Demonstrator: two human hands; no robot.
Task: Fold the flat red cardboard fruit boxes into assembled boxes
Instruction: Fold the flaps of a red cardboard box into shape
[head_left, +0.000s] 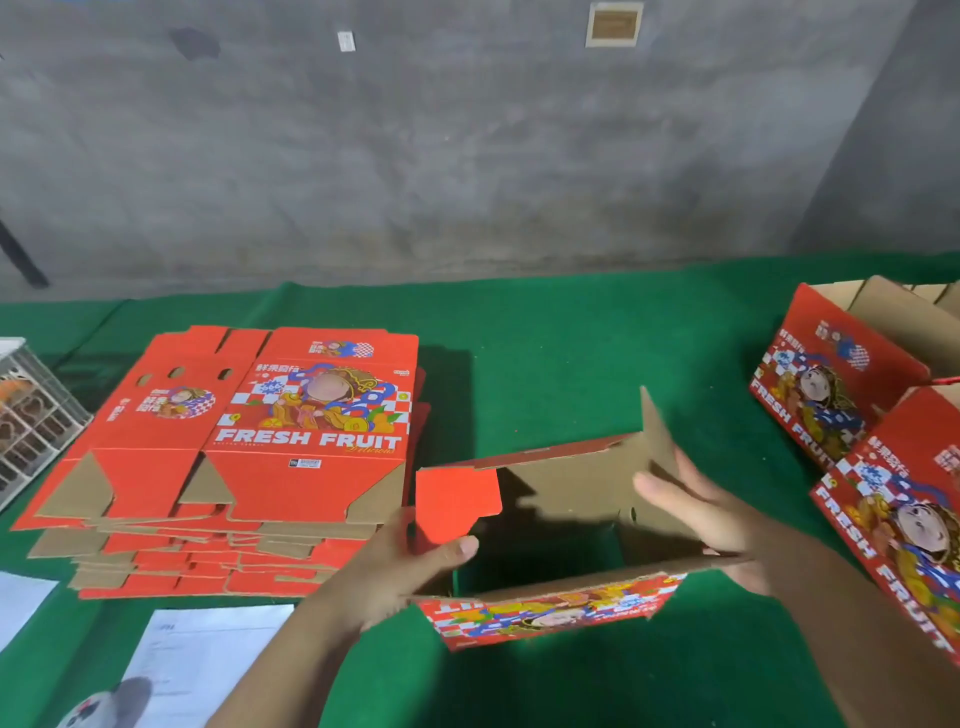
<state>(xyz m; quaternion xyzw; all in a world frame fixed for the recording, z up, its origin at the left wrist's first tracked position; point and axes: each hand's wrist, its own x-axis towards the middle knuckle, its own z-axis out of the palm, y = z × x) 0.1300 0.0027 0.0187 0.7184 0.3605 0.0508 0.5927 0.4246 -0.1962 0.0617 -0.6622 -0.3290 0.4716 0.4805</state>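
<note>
A partly opened red fruit box stands on the green cloth in front of me, brown inside showing, with a red flap folded in at its left end. My left hand grips the box's left wall, thumb over the edge. My right hand lies with straight fingers against the inside of the right end panel. A stack of flat red boxes printed "FRESH FRUIT" lies to the left, just beside the open box.
Two assembled red boxes stand at the right edge, close to my right forearm. White paper sheets lie at the lower left. A wire crate sits far left. A concrete wall runs behind the green table.
</note>
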